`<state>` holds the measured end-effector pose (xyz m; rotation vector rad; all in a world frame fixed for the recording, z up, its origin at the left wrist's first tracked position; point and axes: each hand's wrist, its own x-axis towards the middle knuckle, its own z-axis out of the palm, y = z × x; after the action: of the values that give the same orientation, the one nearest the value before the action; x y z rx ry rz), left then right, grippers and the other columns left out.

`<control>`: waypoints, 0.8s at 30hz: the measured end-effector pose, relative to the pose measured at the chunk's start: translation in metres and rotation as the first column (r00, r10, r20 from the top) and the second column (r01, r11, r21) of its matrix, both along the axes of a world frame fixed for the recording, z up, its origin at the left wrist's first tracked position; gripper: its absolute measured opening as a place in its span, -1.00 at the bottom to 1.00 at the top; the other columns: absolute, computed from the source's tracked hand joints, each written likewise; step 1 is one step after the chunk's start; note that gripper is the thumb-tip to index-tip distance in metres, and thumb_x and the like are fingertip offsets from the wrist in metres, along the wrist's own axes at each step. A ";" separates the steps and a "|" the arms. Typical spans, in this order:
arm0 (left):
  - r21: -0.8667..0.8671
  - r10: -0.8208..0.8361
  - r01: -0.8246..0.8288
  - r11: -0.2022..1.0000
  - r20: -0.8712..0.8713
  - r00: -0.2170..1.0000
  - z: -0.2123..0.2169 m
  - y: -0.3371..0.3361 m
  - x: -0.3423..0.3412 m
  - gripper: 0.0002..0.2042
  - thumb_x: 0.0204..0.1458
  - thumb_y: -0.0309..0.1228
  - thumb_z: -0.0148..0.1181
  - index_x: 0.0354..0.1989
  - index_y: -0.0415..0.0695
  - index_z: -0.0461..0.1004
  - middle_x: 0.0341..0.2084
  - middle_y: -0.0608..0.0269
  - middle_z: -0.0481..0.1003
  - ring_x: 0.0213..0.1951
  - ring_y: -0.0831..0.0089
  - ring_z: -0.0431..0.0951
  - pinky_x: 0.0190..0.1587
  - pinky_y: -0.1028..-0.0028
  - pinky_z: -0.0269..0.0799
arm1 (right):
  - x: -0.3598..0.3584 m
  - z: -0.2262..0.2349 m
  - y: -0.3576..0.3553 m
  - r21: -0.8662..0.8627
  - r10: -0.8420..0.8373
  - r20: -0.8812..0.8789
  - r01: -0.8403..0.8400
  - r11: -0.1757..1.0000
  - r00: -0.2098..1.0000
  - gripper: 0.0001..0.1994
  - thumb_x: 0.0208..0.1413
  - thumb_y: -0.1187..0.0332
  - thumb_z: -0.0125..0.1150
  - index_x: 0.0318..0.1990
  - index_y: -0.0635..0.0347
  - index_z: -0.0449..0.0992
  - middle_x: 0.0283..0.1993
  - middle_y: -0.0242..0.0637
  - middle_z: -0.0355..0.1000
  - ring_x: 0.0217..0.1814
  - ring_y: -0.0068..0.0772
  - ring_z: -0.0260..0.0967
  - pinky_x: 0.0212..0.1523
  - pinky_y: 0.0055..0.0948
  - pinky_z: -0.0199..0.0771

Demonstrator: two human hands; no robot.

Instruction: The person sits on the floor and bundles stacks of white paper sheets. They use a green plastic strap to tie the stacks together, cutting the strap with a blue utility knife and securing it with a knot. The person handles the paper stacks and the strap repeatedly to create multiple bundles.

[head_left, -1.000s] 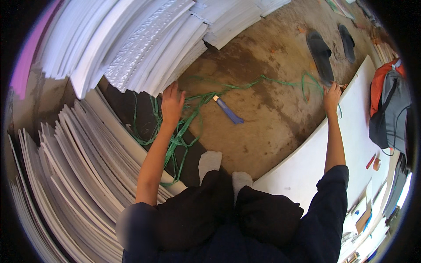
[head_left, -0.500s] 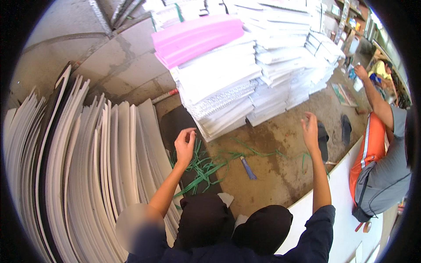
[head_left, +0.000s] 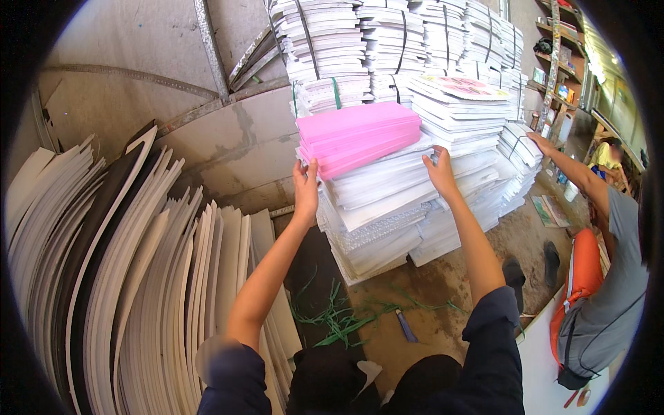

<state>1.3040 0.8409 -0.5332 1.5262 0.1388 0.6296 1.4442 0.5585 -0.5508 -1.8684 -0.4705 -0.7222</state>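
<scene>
A pile of pink foam-like sheets (head_left: pixel 360 135) lies on top of a tall stack of white sheets (head_left: pixel 380 187). At the near left corner of the pink pile is my left hand (head_left: pixel 306 190), fingers upright and open, touching or almost touching the edge; which of the two I cannot tell. My right hand (head_left: pixel 440 174) reaches over the white stack just right of the pink pile, thumb and fingers apart, holding nothing. Both arms stretch forward.
Large white boards (head_left: pixel 187 290) stand on edge along the left. Tangled green strapping (head_left: pixel 335 315) and a blue-handled tool (head_left: pixel 406 326) lie on the floor. Strapped white bundles (head_left: pixel 394 41) rise behind. A person in a grey shirt (head_left: pixel 609 277) works at right, beside an orange bag (head_left: pixel 584 266).
Both my hands have moved forward from above the floor to the stack with the pink sheets. The view has tilted up, showing more bundles behind. The other person's hand now reaches the stack's right side.
</scene>
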 end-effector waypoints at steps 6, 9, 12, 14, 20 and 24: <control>-0.108 0.012 -0.015 0.994 -0.022 1.000 0.013 -0.003 0.035 -0.06 -0.12 0.20 -0.04 0.20 -0.34 -0.22 0.08 -0.16 0.04 0.11 0.13 0.13 0.11 0.29 0.08 | 0.034 0.000 0.010 0.103 -0.025 -0.040 0.029 0.994 0.999 -0.42 -0.03 0.23 0.15 0.04 0.44 0.09 0.07 0.10 0.05 0.15 -0.06 -0.04 0.14 -0.29 -0.02; -0.248 -0.072 0.057 0.967 -0.053 0.996 0.023 0.003 0.048 -0.07 -0.15 0.16 0.01 0.17 -0.36 -0.22 0.05 -0.15 0.07 0.08 0.14 0.15 0.09 0.28 0.10 | 0.034 0.007 0.013 0.118 0.011 -0.073 -0.002 0.993 0.997 -0.41 -0.03 0.21 0.15 0.04 0.42 0.09 0.08 0.10 0.02 0.17 -0.06 -0.08 0.15 -0.28 -0.04; -0.352 -0.165 0.117 0.929 -0.108 0.980 0.027 0.011 0.057 -0.19 -0.14 0.08 0.02 0.11 -0.30 -0.11 -0.02 -0.06 0.15 0.01 0.19 0.22 0.02 0.27 0.18 | 0.027 0.013 0.015 0.083 0.018 -0.114 -0.008 0.997 0.993 -0.39 -0.04 0.17 0.15 0.05 0.41 0.09 0.09 0.10 0.01 0.17 -0.06 -0.09 0.15 -0.28 -0.04; -0.353 -0.105 0.044 0.935 -0.157 0.982 0.023 0.017 0.067 -0.39 -0.08 0.02 -0.03 0.03 -0.20 0.10 -0.10 0.08 0.24 -0.08 0.28 0.32 -0.08 0.24 0.30 | 0.024 0.018 0.019 0.055 0.007 -0.131 0.001 0.998 0.991 -0.38 -0.03 0.15 0.15 0.05 0.40 0.09 0.10 0.09 0.00 0.17 -0.06 -0.09 0.15 -0.27 -0.05; -0.293 -0.083 0.078 0.953 -0.004 0.997 0.011 0.009 0.056 -0.39 -0.14 0.03 -0.01 0.02 -0.14 0.16 -0.09 0.11 0.25 -0.07 0.26 0.30 -0.12 0.24 0.29 | 0.014 0.048 0.001 0.356 0.112 -0.257 -0.014 0.934 0.960 -0.36 0.03 -0.04 0.00 0.09 0.31 0.09 0.13 0.00 0.00 0.21 -0.14 -0.07 0.14 -0.30 0.00; -0.202 -0.122 0.093 0.975 -0.133 0.984 0.011 0.021 0.011 -0.34 -0.18 0.13 -0.06 0.02 -0.10 0.19 -0.07 0.18 0.27 -0.09 0.32 0.31 -0.19 0.34 0.26 | -0.079 0.099 0.006 0.742 0.618 -0.307 -0.225 0.632 0.723 -0.27 0.01 -0.10 -0.01 0.18 0.24 -0.02 0.18 -0.15 0.01 0.24 -0.23 -0.07 0.14 -0.25 0.03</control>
<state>1.3153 0.8620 -0.5224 1.3784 0.2201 0.4063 1.3657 0.5641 -0.4516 -1.1029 -0.2303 0.0354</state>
